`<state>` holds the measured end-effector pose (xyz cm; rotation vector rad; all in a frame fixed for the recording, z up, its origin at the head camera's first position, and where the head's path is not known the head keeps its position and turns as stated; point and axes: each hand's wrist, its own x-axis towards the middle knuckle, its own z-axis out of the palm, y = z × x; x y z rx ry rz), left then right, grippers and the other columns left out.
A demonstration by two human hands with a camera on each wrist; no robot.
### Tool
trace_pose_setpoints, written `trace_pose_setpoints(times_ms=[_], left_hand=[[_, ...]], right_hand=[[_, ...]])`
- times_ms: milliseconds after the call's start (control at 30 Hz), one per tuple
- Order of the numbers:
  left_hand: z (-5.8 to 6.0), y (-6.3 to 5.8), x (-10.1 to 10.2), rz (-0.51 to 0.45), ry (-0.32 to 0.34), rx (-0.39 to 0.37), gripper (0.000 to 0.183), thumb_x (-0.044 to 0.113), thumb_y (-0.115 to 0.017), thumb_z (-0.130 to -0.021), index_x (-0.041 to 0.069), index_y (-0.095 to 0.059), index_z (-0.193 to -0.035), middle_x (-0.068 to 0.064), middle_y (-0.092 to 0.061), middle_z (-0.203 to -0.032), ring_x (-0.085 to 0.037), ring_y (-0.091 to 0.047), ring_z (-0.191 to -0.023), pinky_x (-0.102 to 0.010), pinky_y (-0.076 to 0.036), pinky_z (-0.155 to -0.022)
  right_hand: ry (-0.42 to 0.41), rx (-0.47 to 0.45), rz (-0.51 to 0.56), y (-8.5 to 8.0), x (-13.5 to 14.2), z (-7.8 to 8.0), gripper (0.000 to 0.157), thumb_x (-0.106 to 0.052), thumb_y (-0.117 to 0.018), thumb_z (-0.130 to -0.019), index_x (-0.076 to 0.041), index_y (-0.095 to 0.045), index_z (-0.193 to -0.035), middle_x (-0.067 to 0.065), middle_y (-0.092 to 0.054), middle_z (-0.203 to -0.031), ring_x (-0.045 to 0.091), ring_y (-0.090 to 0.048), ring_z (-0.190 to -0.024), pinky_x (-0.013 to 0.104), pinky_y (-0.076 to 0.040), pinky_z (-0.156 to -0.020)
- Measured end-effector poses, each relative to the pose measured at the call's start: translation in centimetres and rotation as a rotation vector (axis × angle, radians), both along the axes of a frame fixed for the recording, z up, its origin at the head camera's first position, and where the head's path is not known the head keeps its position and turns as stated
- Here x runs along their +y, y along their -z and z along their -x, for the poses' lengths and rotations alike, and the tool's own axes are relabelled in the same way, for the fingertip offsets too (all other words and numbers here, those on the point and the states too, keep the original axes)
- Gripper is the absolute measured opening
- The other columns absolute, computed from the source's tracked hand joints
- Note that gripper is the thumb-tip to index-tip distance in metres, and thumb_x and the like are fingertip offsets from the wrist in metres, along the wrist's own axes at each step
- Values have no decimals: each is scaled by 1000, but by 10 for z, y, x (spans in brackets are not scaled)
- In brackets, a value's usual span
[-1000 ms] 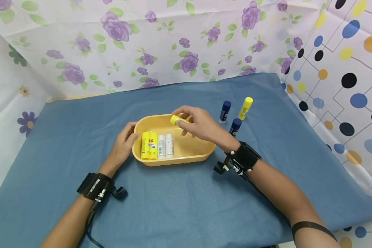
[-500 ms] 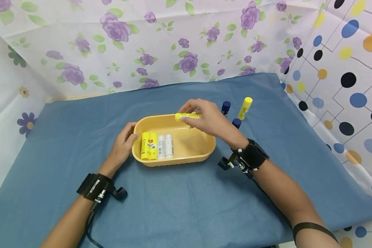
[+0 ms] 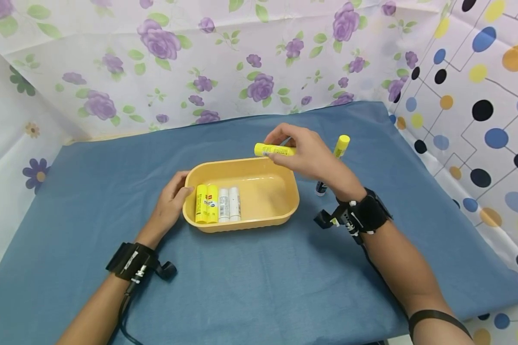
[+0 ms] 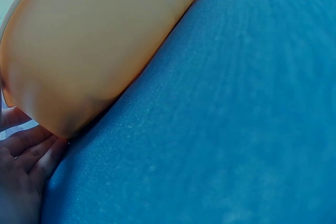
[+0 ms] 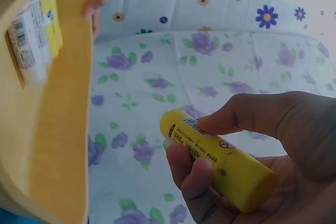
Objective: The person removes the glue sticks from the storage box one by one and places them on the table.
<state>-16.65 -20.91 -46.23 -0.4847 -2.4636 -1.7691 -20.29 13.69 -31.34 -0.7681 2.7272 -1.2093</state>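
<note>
The right hand point(image 3: 305, 151) has its fingers curled round a yellow glue stick point(image 3: 267, 149), held sideways near the far right rim of the tray point(image 3: 267, 194) and apart from it, while the left hand point(image 3: 169, 203) grips the tray's left end, thumb at the rim and fingers against the outer wall. Inside the tray, toward its left end, 2 yellow sticks point(image 3: 201, 203) and 2 white sticks point(image 3: 223, 205) lie side by side; on the blue-covered bench point(image 3: 241, 278), 1 upright yellow stick point(image 3: 342, 143) and 1 dark stick point(image 3: 321, 188) are partly hidden by the right arm
</note>
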Motion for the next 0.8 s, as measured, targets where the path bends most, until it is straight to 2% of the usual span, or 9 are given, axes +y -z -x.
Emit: trace_pose_setpoints(times_ms=[100, 333, 567, 700, 800], left_hand=[[-1, -1, 1, 0, -1, -8, 38, 16, -43, -109, 7, -48, -145, -17, -55, -139, -24, -56, -119, -20, -45, -92], [-2, -2, 1, -5, -5, -5, 37, 14, -43, -109, 7, -49, -145, -17, -55, -139, -27, -55, -119, -19, -45, -90], [-1, -2, 1, -9, -1, 12, 37, 12, -43, -108, 5, -50, -143, -18, -56, -136, -26, -57, -114, -18, -46, -88], [0, -1, 1, -9, 0, 16, 37, 13, -43, -108, 5, -50, -143, -18, -57, -136, -25, -57, -112, -18, -46, -87], [0, 0, 0, -7, 1, 15, 37, 13, -43, -108, 5, -50, -144, -18, -56, -136, -24, -57, -112, -18, -46, -87]], right_hand=[[34, 15, -3, -5, 6, 0, 24, -18, -75, -93, -14, -70, -116, 2, -68, -111, 19, -63, -95, 37, -51, -86], [134, 40, 2, -14, 18, 2, 27, -26, -78, -91, -14, -68, -112, 4, -71, -112, 18, -63, -94, 36, -51, -78], [192, 42, 21, -21, 32, 2, 28, -30, -77, -92, -15, -70, -114, 5, -62, -111, 25, -52, -85, 36, -44, -72], [266, 57, 35, -29, 42, 2, 35, -30, -77, -92, -11, -64, -118, 6, -59, -113, 23, -53, -88, 31, -47, -74], [325, 90, 18, -36, 54, 2, 37, -30, -76, -92, -9, -61, -119, 8, -58, -109, 23, -55, -85, 27, -47, -72]])
